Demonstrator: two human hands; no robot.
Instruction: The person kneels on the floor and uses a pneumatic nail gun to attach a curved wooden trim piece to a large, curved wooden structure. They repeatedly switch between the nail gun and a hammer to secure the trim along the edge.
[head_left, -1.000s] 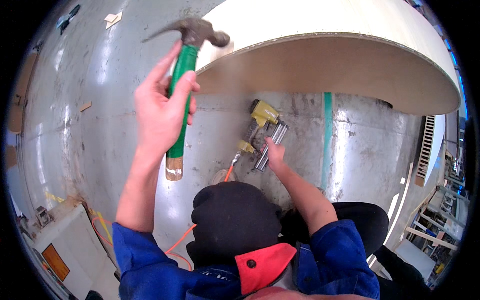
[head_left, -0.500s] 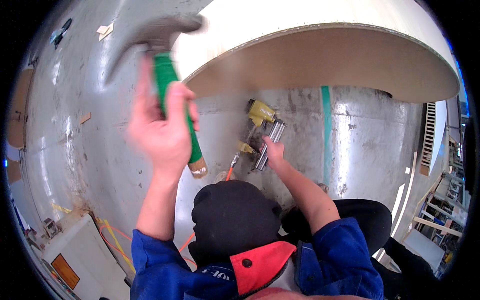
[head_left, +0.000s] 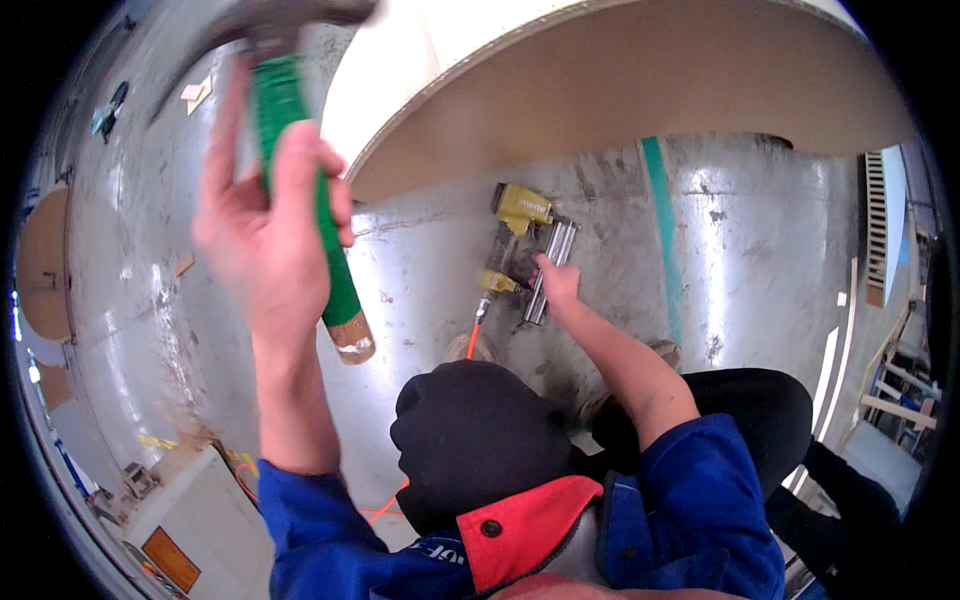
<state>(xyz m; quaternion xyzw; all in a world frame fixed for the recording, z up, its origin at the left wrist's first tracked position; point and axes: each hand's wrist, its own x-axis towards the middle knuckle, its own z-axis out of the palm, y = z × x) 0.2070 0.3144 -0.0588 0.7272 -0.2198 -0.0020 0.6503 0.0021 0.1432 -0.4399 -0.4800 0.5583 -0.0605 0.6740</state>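
Observation:
Raised at the upper left, my left hand (head_left: 272,250) is closed round a claw hammer (head_left: 343,290). Green wrapping covers the hammer's handle down to a bare wooden end, and its dark head is blurred at the picture's top edge. Lower down, my right hand (head_left: 560,285) grips the silver magazine of a yellow and black nail gun (head_left: 524,208). An orange air hose (head_left: 473,340) joins the gun at a metal coupling. Beyond both hands stands a large pale panel piece (head_left: 640,95) with a curved edge; the hammer is apart from it.
My bent knee (head_left: 480,440) in black trousers is close below the nail gun. A green stripe (head_left: 660,200) runs along the grey floor. Wood scraps (head_left: 197,95) lie at the far left, a pale cabinet (head_left: 205,520) at the near left, and a cluttered rack (head_left: 900,390) at the right.
My left hand has moved the hammer left and slightly upward in the picture. The nail gun stays in my right hand, nearly where it was. The whole view has shifted a little.

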